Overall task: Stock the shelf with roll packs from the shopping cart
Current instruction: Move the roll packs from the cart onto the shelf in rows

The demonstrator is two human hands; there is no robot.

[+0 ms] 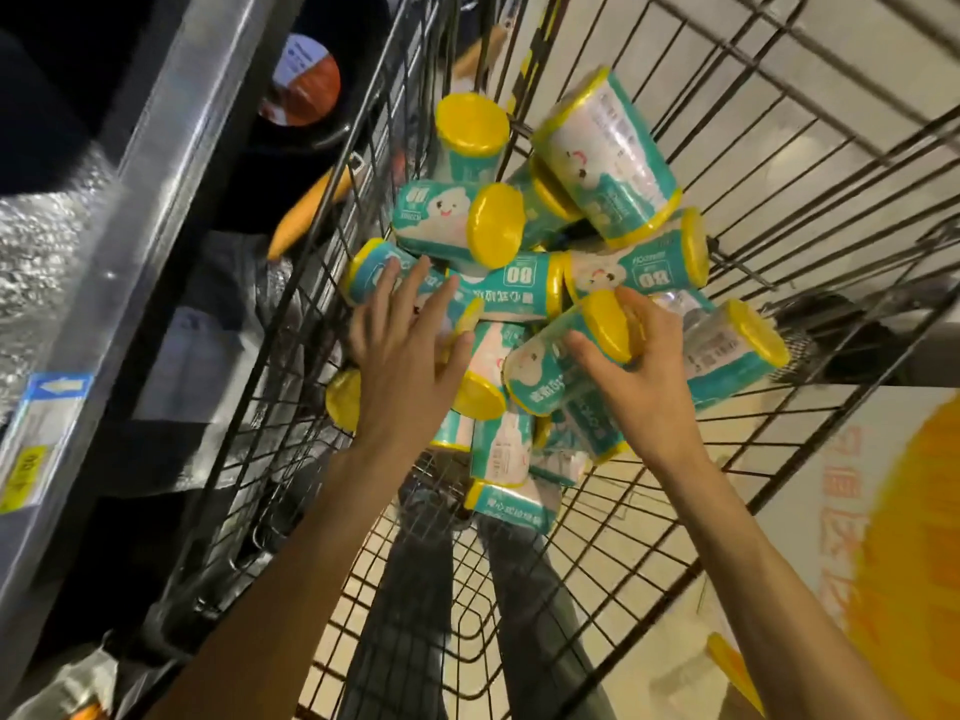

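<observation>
Reaching left hand [402, 350]: fingers spread wide, resting on the roll packs [467, 236].
Right hand [641, 366]: gripping one yellow-capped pack [558, 358].
Packs: heaped in the wire cart [727, 163], toward 12 o'clock.
Shelf edge [135, 210]: at 9 o'clock.

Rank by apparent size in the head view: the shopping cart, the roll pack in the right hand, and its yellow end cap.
1. shopping cart
2. roll pack in the right hand
3. yellow end cap
</observation>
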